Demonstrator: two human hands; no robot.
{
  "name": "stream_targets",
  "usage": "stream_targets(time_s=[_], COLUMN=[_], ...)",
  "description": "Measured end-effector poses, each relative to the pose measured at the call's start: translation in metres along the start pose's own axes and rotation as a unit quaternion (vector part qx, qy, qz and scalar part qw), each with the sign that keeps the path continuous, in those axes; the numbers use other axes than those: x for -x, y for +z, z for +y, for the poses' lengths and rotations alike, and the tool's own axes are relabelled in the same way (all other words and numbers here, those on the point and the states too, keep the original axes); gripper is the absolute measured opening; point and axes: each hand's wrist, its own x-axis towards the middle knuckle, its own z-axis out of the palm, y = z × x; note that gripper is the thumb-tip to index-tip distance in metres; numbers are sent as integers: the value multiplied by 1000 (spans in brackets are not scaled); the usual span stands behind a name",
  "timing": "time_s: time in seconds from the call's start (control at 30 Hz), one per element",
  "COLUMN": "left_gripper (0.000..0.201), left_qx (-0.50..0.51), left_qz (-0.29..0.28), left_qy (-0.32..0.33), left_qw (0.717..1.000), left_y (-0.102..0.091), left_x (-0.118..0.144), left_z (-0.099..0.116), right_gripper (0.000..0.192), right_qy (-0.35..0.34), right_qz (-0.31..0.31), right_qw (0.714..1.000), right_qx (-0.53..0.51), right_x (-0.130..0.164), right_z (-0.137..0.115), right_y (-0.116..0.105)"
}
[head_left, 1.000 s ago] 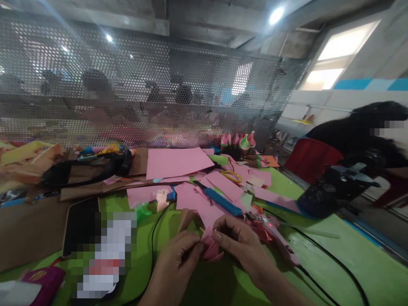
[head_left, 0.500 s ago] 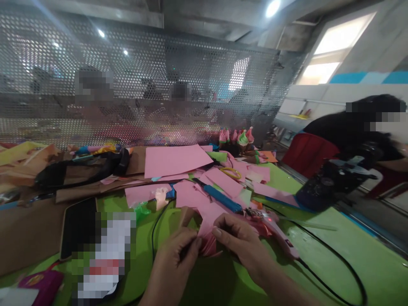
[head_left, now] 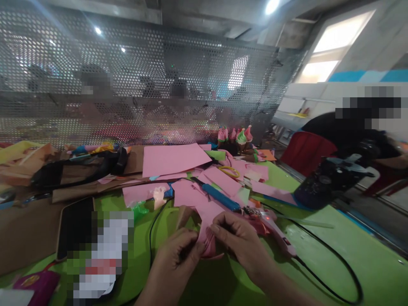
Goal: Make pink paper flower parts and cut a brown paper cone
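Between my hands is a folded strip of pink paper (head_left: 208, 240), gathered into small pleats at its lower part. My left hand (head_left: 178, 259) pinches its left side between thumb and fingertips. My right hand (head_left: 244, 242) has thumb and fingers closed on its right side. Just behind the fingers lies a brown paper piece (head_left: 184, 217). To the right of my right hand rests a pink glue gun (head_left: 279, 233) with a small red light and a black cord. A blue-handled cutter (head_left: 220, 196) lies on pink paper scraps beyond my hands.
A large pink sheet (head_left: 175, 159) tops a paper pile at the back. On the left are a phone (head_left: 76, 227) and a purple object (head_left: 36, 287). Several cone-shaped pink and green crafts (head_left: 242, 137) stand by the perforated metal screen (head_left: 127, 85). A person (head_left: 347, 121) sits at the right beside a sewing machine (head_left: 328, 180).
My left thumb has shifted slightly up and right along the pink paper, and the folds look a little changed. The whole view has drifted slightly. Both hands keep hold.
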Motion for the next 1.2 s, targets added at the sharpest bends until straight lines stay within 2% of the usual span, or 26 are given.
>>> stream_targets(time_s=[0.2, 0.33, 0.7, 1.0, 1.2], left_gripper=[22, 20, 22, 18, 18], left_qx=[1, -3, 11, 6, 10], left_qz=[47, 69, 47, 26, 24], left_qy=[-15, -7, 19, 19, 19], left_qw=[999, 998, 999, 999, 999], left_y=[0, -1, 0, 0, -1], left_x=[1, 0, 0, 0, 1], left_z=[-8, -6, -1, -2, -3], right_gripper=[29, 32, 29, 31, 33], right_qy=[2, -7, -30, 0, -5], right_qz=[-27, -42, -1, -14, -11], right_qw=[1000, 999, 999, 1000, 1000], right_qx=[-13, -4, 36, -9, -11], right_x=[3, 3, -1, 3, 3], right_z=[-2, 3, 5, 1, 3], right_y=[-1, -1, -1, 0, 0])
